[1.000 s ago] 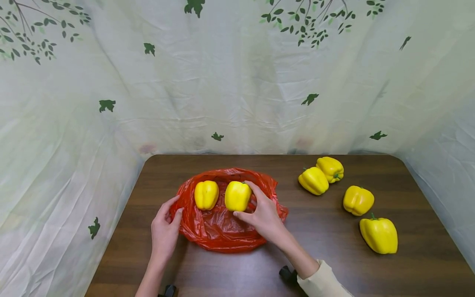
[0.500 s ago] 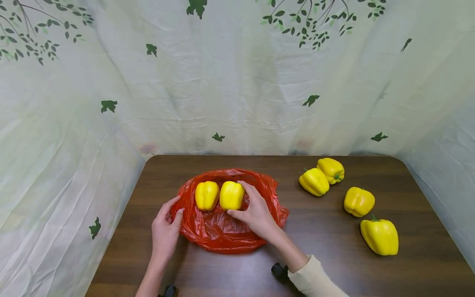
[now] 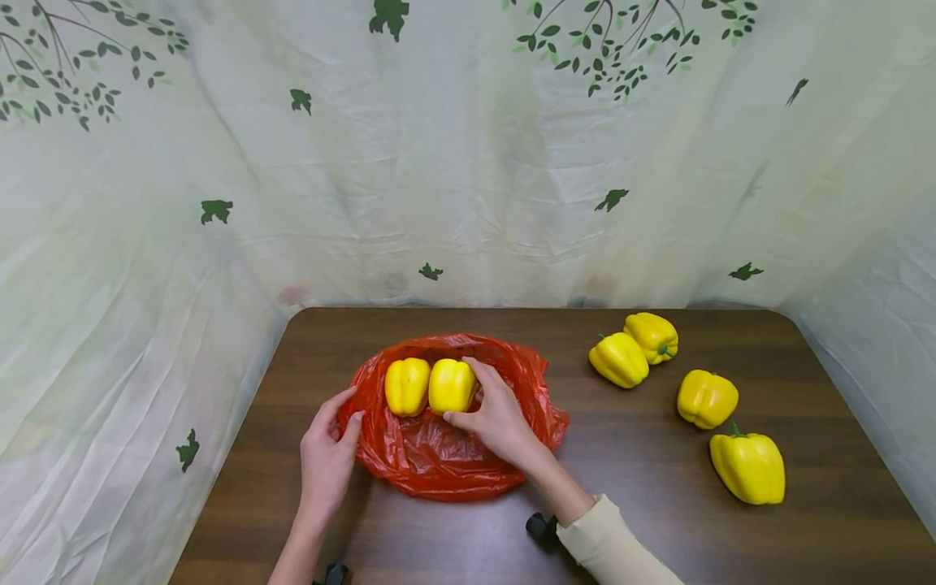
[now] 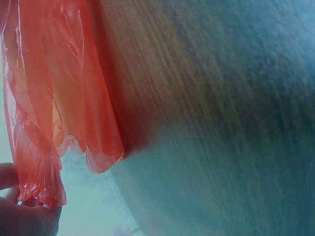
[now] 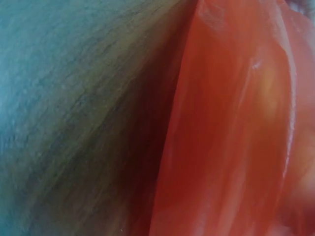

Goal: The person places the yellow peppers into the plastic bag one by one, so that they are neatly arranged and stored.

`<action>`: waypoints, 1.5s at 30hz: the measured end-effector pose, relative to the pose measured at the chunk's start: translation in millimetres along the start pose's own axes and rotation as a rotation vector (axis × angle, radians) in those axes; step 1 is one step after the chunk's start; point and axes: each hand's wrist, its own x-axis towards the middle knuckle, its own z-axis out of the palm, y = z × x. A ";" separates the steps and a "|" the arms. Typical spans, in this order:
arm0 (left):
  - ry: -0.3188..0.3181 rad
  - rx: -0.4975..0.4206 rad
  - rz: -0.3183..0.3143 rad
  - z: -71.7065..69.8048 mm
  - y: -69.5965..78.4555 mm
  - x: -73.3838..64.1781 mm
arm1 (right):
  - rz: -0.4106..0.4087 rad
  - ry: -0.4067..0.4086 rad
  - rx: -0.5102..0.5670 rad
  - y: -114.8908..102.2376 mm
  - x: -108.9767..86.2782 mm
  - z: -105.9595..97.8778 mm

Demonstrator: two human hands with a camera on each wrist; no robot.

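A red plastic bag [image 3: 446, 479] lies spread on the table with its mouth facing up. Its left rim is pinched by my left hand [image 3: 327, 459]; in the left wrist view the fingers [image 4: 29, 219] hold the end of the red film. Inside the bag sits one yellow bell pepper [image 3: 406, 387]. Close beside it, on the right, is a second yellow bell pepper [image 3: 450, 387], gripped between thumb and fingers by my right hand [image 3: 500, 418]. The right wrist view has only the bag's side [image 5: 221, 123] and tabletop, with the hand out of sight.
Several more yellow bell peppers stand on the right of the brown table [image 3: 621, 455]: two touching at the back [image 3: 619, 360], one farther right [image 3: 707, 398], one nearer [image 3: 747, 467]. A pale leaf-printed curtain [image 3: 468, 162] hangs behind the table's back edge.
My right hand has moved left with its bell pepper, bringing it close beside the other one in the bag. The left hand stays at the bag's rim.
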 end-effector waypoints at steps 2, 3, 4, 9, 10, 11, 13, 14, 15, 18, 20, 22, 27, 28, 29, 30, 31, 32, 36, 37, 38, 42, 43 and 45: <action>-0.002 0.002 -0.004 0.3 -0.6 0.8 | 0.012 0.002 -0.011 1.8 2.0 1.2; -0.004 0.003 -0.008 0.4 -0.9 1.2 | 0.017 0.002 -0.016 2.8 2.9 1.9; -0.005 0.005 -0.013 0.5 -1.3 1.6 | 0.019 0.000 -0.021 3.5 3.6 2.4; -0.017 0.001 -0.032 0.7 -2.4 2.8 | 0.043 -0.019 -0.024 5.7 7.1 5.1; -0.017 -0.002 -0.030 0.8 -2.3 2.8 | 0.046 -0.021 -0.020 5.9 7.7 5.5; -0.018 -0.004 -0.029 0.9 -2.2 2.9 | 0.053 -0.024 -0.018 6.1 8.7 6.1; -0.018 -0.003 -0.028 0.8 3.2 1.8 | 0.064 -0.024 -0.019 6.3 10.5 7.5; -0.018 0.001 -0.027 0.7 3.6 1.7 | 0.067 -0.024 -0.016 6.4 11.3 8.1; -0.018 -0.002 -0.023 0.9 3.5 1.7 | 0.068 -0.021 -0.013 6.3 12.2 8.7; -0.016 0.001 -0.018 1.1 4.8 1.3 | 0.071 -0.016 0.005 7.2 14.6 10.6; -0.014 0.003 -0.008 1.6 0.5 2.1 | 0.070 -0.012 0.020 7.9 16.0 11.4; -0.012 0.002 -0.002 2.0 0.6 1.9 | 0.071 -0.007 0.030 9.2 17.0 12.3; -0.013 0.007 -0.007 2.8 -0.4 2.2 | 0.091 0.014 0.046 11.8 18.8 16.1; -0.012 0.006 -0.008 2.8 -0.3 2.2 | 0.098 0.017 0.055 12.4 18.9 17.0; -0.011 0.005 -0.009 2.9 -0.3 2.0 | 0.102 0.021 0.064 13.0 19.1 17.9; -0.010 0.004 -0.008 2.9 -0.2 1.9 | 0.107 0.023 0.074 13.4 19.1 18.7; -0.010 0.003 -0.007 2.9 -0.3 1.9 | 0.108 0.024 0.084 14.0 19.2 19.5; -0.009 0.000 -0.006 2.8 -0.3 1.8 | 0.109 0.025 0.091 14.5 19.1 20.3; -0.011 0.000 -0.003 2.8 -0.3 1.3 | 0.105 0.032 0.107 15.4 18.6 22.8; -0.013 0.000 -0.006 2.8 -0.4 1.2 | 0.104 0.034 0.109 15.3 18.5 23.3; -0.015 0.001 -0.007 2.8 -0.5 1.0 | 0.101 0.038 0.107 14.8 18.4 23.7; -0.014 0.008 -0.020 2.5 -1.2 -0.1 | 0.088 0.052 0.074 12.5 18.4 25.5; -0.013 0.010 -0.021 2.5 -1.3 -0.3 | 0.085 0.054 0.064 11.9 18.4 26.0; -0.009 0.016 -0.022 2.4 -1.7 -0.5 | 0.086 0.057 0.047 11.3 18.2 26.7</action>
